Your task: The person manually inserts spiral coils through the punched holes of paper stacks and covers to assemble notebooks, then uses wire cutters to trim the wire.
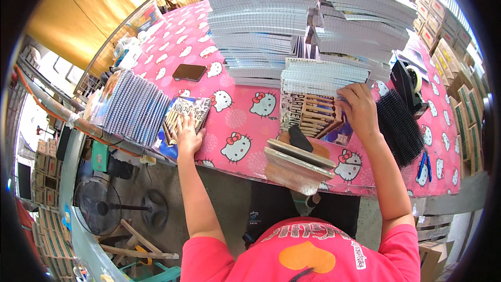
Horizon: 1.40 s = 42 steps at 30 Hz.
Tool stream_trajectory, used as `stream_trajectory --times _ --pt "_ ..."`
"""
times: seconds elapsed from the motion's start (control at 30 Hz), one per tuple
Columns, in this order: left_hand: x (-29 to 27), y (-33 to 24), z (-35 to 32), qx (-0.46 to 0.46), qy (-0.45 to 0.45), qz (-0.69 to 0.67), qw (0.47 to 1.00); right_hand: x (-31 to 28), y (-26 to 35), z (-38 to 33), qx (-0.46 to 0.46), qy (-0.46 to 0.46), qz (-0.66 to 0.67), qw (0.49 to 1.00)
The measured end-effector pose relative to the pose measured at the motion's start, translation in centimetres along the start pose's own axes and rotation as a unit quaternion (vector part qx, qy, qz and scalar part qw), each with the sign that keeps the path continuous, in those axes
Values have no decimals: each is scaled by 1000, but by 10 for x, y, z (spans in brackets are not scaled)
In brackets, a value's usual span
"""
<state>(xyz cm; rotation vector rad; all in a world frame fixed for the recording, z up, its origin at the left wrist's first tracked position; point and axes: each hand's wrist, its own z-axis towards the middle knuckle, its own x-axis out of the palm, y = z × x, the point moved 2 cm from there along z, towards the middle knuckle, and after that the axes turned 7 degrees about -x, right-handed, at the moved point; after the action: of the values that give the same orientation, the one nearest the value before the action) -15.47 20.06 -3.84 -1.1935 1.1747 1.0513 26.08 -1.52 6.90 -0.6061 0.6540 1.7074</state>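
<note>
Blue with tan columns, the booklet (174, 117) and the booklet pile (311, 113) lie on the pink tablecloth (242, 169). The left hand (189, 137) rests loosely spread on the booklet; the right hand (359, 106) bends at the booklet pile's right edge, grip unclear.

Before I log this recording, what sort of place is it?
Probably a small bookbinding or packing workshop: tall stacks of booklets stand on the pink-covered table, what look like black binding coils lie near its right side, and cardboard boxes are piled beyond.
</note>
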Motion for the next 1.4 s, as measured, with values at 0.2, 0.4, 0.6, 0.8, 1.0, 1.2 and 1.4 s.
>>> stream_trajectory --times 0.2,0.4,0.6,0.8,1.0,1.2,1.4 --pt "-5 -35 16 -61 -20 53 997 -13 -1 6 7 -14 22 1000" --pt "-54 -100 -46 254 -17 -562 787 -86 56 20 82 -67 142 984" --pt "-68 -157 -103 346 196 -675 621 -114 89 15 50 -33 168 984" --pt "-56 -160 -106 247 189 -800 513 -82 61 -41 188 87 353 913" --pt "-61 -154 -107 247 202 -758 568 -77 73 -69 165 117 329 922" --pt "-58 -149 -107 269 197 -703 628 -72 69 -85 120 119 255 952" --pt "-55 -138 -108 250 213 -662 674 -70 42 -93 158 250 247 923"
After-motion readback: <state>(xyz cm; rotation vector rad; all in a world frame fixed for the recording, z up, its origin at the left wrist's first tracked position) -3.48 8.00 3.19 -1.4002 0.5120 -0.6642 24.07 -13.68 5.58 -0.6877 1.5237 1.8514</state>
